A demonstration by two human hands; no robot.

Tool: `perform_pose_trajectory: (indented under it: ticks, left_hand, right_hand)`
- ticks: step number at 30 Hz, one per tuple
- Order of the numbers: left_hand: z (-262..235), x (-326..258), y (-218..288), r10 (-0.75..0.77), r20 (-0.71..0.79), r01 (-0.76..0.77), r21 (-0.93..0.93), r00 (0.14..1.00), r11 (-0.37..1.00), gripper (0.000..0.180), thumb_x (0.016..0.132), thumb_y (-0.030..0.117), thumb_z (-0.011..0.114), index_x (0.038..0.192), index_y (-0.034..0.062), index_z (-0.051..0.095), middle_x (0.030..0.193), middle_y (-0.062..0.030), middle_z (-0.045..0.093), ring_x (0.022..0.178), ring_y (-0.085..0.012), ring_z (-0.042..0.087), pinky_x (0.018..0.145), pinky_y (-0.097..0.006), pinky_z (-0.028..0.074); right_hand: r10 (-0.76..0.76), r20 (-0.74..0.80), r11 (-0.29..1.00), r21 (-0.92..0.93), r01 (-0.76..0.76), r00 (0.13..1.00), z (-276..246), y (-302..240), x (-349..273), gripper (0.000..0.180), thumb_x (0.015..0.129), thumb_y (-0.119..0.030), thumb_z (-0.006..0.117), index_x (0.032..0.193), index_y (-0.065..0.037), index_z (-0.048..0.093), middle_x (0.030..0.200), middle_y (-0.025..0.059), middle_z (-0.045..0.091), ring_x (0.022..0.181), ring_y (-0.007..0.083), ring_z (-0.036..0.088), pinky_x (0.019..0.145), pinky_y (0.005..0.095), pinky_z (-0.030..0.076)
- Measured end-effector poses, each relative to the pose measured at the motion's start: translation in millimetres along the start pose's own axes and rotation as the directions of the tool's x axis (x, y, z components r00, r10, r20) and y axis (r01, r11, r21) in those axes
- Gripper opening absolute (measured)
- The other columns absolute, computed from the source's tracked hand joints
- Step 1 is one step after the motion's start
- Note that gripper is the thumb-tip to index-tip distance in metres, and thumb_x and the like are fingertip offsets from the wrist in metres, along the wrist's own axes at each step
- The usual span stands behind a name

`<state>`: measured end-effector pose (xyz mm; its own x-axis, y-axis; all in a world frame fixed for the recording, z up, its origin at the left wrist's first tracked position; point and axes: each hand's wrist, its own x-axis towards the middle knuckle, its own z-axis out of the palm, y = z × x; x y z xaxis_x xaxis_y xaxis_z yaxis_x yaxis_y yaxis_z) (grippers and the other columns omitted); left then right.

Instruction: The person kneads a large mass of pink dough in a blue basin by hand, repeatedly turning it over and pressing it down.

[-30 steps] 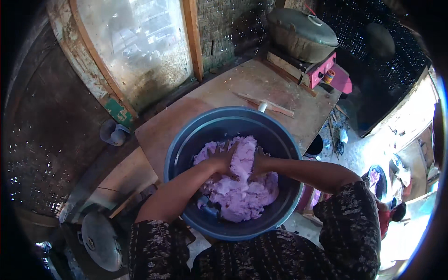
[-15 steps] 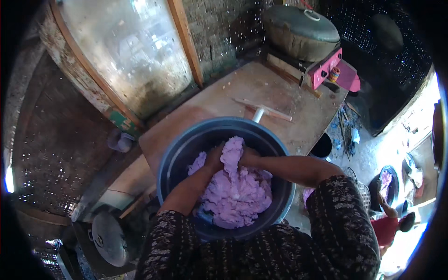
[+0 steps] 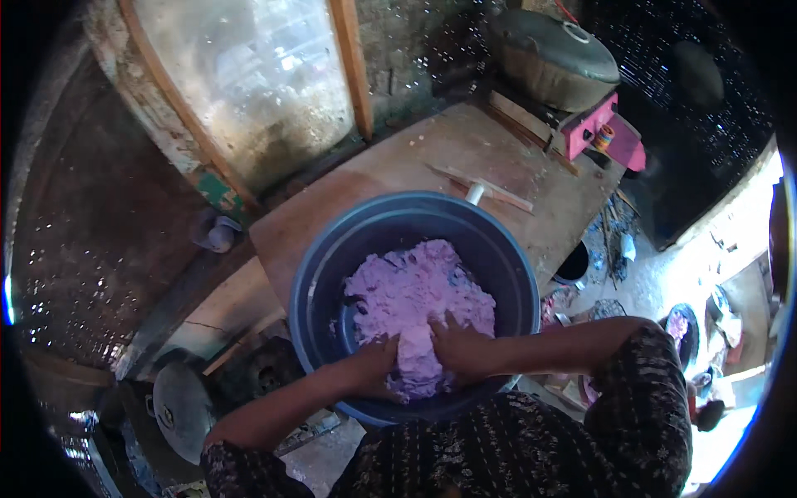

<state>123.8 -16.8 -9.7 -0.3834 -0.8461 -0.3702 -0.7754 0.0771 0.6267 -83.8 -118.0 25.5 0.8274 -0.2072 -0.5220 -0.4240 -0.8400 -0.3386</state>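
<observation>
Inside a large dark-blue tub [image 3: 529,282] lies a crumbly mass of purple dough [image 3: 419,278]. Both my hands are in it, close to the tub's near side, with a raised lump of dough between them. My left hand [image 3: 374,367] grips the lump's left side, its fingertips partly sunk in. On the lump's right side, my right hand [image 3: 458,349] digs in with bent fingers, some of them showing above the dough. The tub's near rim is partly hidden by my forearms and patterned clothing.
Beyond the tub, a wooden table [image 3: 390,166] bears thin wooden sticks [image 3: 490,191]. A big lidded pot [image 3: 552,62] sits on a pink stove [image 3: 585,133] at the far right. A lidded pan [image 3: 180,407] is at lower left. A person [image 3: 706,413] is at far right, near another basin [image 3: 682,328].
My hands have come toward me, from the dough's far side to its near side. The upright lump they held is down, and the dough lies flatter and spread farther back.
</observation>
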Motion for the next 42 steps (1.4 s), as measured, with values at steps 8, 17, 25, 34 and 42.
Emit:
perform_pose_trajectory:
  ticks: [8, 17, 25, 34, 42]
  left_hand:
    - [-27, 28, -8, 0.275, 0.020, -0.274, -0.044, 0.961, 0.961, 0.092, 0.058, 0.026, 0.082, 0.135, 0.0045, 0.038, 0.135, -0.0158, 0.045, 0.127, -0.0284, 0.040, 0.104, -0.040, 0.034]
    - [-57, 32, 22, -0.122, 0.232, 0.176, -0.230, 0.965, 0.957, 0.081, 0.059, 0.034, 0.083, 0.124, 0.0022, 0.046, 0.102, -0.0165, 0.064, 0.075, -0.0265, 0.066, 0.064, -0.034, 0.053]
    - [-42, -13, 6, -0.157, -0.473, 0.353, 0.360, 0.867, 0.864, 0.064, 0.068, 0.041, 0.077, 0.112, 0.0015, 0.051, 0.096, -0.0200, 0.063, 0.086, -0.0337, 0.062, 0.075, -0.040, 0.049]
    - [-64, 31, -10, -0.049, -0.695, 0.171, 0.108, 0.718, 0.979, 0.033, 0.079, 0.018, 0.066, 0.106, 0.0040, 0.053, 0.104, -0.0186, 0.058, 0.096, -0.0382, 0.056, 0.081, -0.044, 0.045]
    - [-70, 31, -11, -0.221, -0.706, 0.293, -0.020, 0.673, 0.956, 0.033, 0.084, 0.018, 0.061, 0.110, 0.0003, 0.051, 0.113, -0.0217, 0.054, 0.104, -0.0403, 0.053, 0.089, -0.045, 0.043]
  right_hand:
    - [0.245, -0.326, 0.906, 0.412, -0.096, 0.913, 72, 23, 91, 0.113, 0.064, -0.029, 0.075, 0.146, -0.004, 0.002, 0.144, 0.0366, 0.013, 0.133, 0.0500, 0.019, 0.109, 0.0565, 0.013]
    - [0.093, -0.311, 0.970, 0.243, -0.016, 0.946, 22, 65, 133, 0.056, 0.065, -0.025, 0.067, 0.119, -0.018, 0.050, 0.122, 0.0188, 0.053, 0.109, 0.0366, 0.055, 0.084, 0.0444, 0.048]
    - [-0.330, -0.028, 0.894, 0.311, 0.322, 0.944, -21, 83, 110, 0.074, 0.066, -0.020, 0.077, 0.128, 0.001, 0.041, 0.125, 0.0215, 0.050, 0.113, 0.0238, 0.050, 0.092, 0.0394, 0.043]
    - [0.158, -0.104, 0.564, 0.826, -0.003, 0.982, -23, 167, 167, 0.051, 0.096, -0.044, 0.041, 0.124, -0.003, 0.053, 0.117, 0.0147, 0.057, 0.105, 0.0232, 0.053, 0.092, 0.0400, 0.040]
    - [-0.267, -0.080, 0.588, 0.776, 0.228, 0.960, -39, 88, 252, 0.064, 0.093, -0.051, 0.044, 0.133, -0.001, 0.044, 0.135, 0.0174, 0.046, 0.121, 0.0275, 0.045, 0.103, 0.0400, 0.034]
